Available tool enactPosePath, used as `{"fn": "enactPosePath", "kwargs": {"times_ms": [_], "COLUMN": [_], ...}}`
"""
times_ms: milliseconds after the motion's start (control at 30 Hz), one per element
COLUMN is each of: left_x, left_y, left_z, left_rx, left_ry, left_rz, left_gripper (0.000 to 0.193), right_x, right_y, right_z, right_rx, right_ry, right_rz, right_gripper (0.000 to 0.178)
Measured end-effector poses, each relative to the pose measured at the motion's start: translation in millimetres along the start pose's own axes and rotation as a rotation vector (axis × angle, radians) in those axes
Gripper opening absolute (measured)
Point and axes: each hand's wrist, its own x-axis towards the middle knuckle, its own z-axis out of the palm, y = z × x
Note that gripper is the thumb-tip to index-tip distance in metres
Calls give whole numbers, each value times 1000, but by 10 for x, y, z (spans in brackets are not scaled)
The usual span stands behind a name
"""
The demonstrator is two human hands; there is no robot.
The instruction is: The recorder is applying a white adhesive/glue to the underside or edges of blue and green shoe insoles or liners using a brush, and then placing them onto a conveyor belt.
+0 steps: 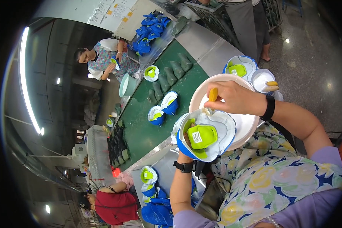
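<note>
My left hand grips a blue shoe upper from below and behind, so most of its fingers are hidden. White lining and a lime-green tongue with a white label face up. My right hand pinches a brush by its yellow handle. The bristles touch or nearly touch the upper's far white edge. Under both hands is a wide pale basin. Beside my right wrist stands a small white tub with yellow-handled tools across it, close to another blue-and-white upper.
A green conveyor belt carries several dark shoe lasts and blue uppers. More blue uppers lie piled at lower left. One co-worker holds an upper across the belt; another in red is at lower left.
</note>
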Motion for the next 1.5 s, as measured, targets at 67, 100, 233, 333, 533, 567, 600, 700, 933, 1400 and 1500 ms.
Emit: {"fn": "enactPosePath", "kwargs": {"times_ms": [67,100,233,333,533,567,600,700,933,1400,1500], "left_x": [55,54,175,545,1306,1442,1564,1981,2697,-167,-879], "left_y": [-41,-41,232,302,348,326,322,290,96,1617,1315], "left_z": [-125,-177,-81,-624,-1332,-1335,-1352,-1146,-1311,-1757,-2208], "left_rx": [-55,-64,170,174,282,218,267,141,381,888,882], "left_ry": [-89,-82,-34,212,205,254,229,206,334,415,455], "left_rz": [74,85,295,128,26,-39,-52,-83,-197,-112,-262], "left_gripper": [40,40,44,46,23,23,24,27,55,48,46], "right_x": [17,11,-82,-216,-523,-561,-586,-664,-661,-814,-877], "right_y": [52,90,144,235,216,260,298,268,210,234,93], "right_z": [-48,-88,-103,-108,-230,-224,-215,-212,-176,42,89], "right_rx": [-60,-126,51,102,119,119,117,86,141,344,323], "right_ry": [-34,-54,-130,-5,-46,-68,-70,-28,-4,-147,-162], "right_rz": [81,169,439,464,600,607,605,569,713,759,729], "right_gripper": [30,31,35,34,38,38,38,32,19,10,8]}}
